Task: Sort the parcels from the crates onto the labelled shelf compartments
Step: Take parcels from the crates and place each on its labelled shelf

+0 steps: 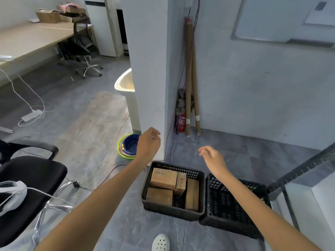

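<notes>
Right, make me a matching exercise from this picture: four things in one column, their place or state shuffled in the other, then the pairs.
Things
1. left crate
2. right crate
3. basins
4. tubes

Place or state
a. lean against the wall
b. holds brown parcels
c. nested together beside the pillar
d. shows no parcels inside

Pairs: 1-b, 2-d, 3-c, 4-a
</notes>
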